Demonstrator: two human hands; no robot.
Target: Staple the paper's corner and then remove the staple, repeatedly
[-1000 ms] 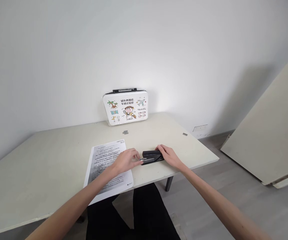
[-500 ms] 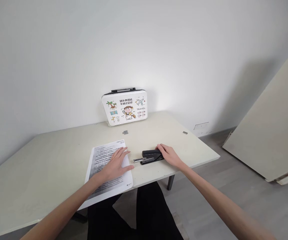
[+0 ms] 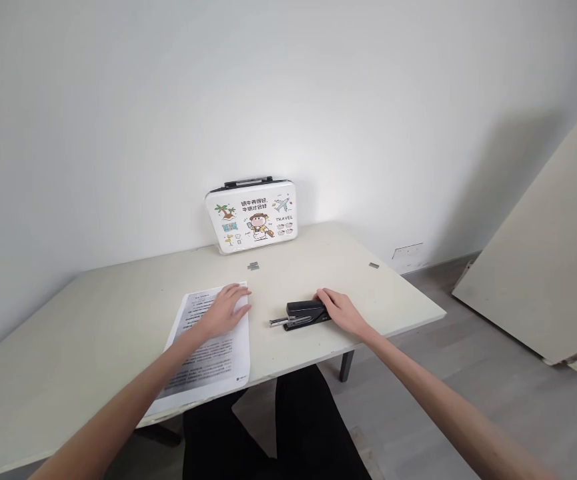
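Note:
My right hand (image 3: 343, 312) is wrapped round the rear end of a black stapler (image 3: 303, 311), which lies on the table with its metal staple tray sticking out to the left. Printed sheets of paper (image 3: 221, 365) lie at the table's front edge, left of the stapler. My left hand (image 3: 222, 313) rests on their upper right part, fingers reaching over the top right corner and thumb apart. Whether it is one sheet or a stack, I cannot tell.
Small grey staple strips (image 3: 253, 265) lie behind the stapler, and another staple strip (image 3: 373, 265) sits farther right. A white cartoon-printed case (image 3: 253, 220) leans against the wall. The table (image 3: 93, 347) ends close to my legs.
My left hand has slid the paper a little left, away from the stapler, and moved its fingers toward the top right corner. My right hand keeps its hold on the stapler.

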